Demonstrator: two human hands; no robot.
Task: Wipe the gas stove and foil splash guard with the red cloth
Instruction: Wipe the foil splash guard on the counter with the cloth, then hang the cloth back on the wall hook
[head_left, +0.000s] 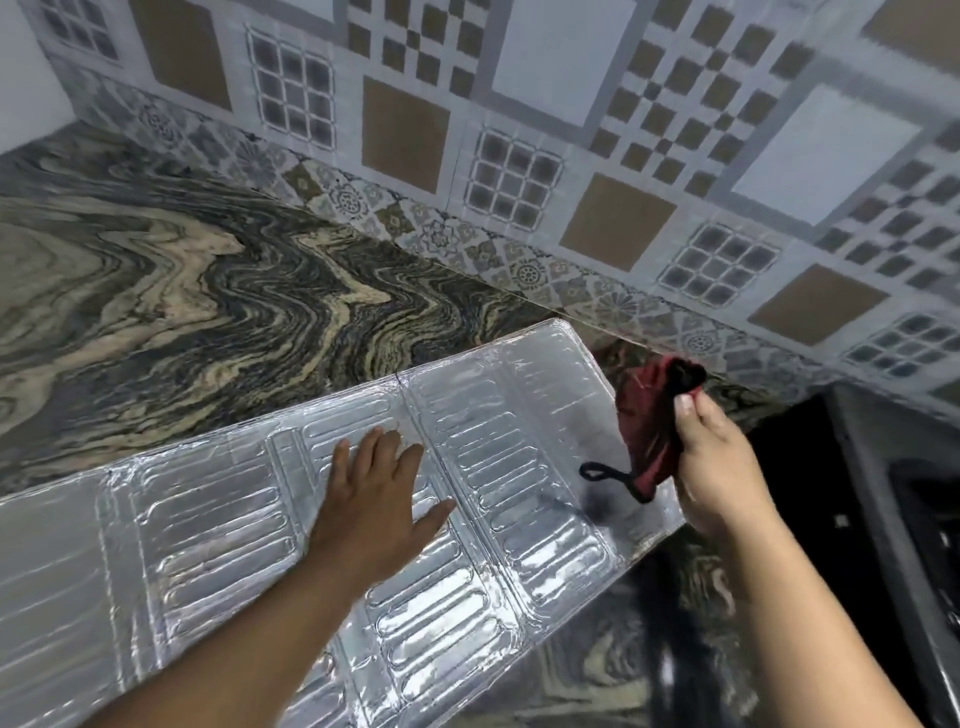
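Observation:
The foil splash guard (208, 514) lies flat on the marbled countertop, its embossed silver panels unfolded from the lower left toward the centre right. My left hand (379, 493) rests flat on its middle panel, fingers spread, holding nothing. My right hand (722, 462) hovers above the guard's right end and grips the bunched red cloth (652, 421), whose black loop dangles just over the foil. The gas stove (914, 499) shows only as a dark edge at the far right.
The swirled grey and beige countertop (182, 291) stretches behind the guard up to the patterned tiled wall (519, 130). The wall meets the counter along a diagonal line running down to the right, close behind the cloth.

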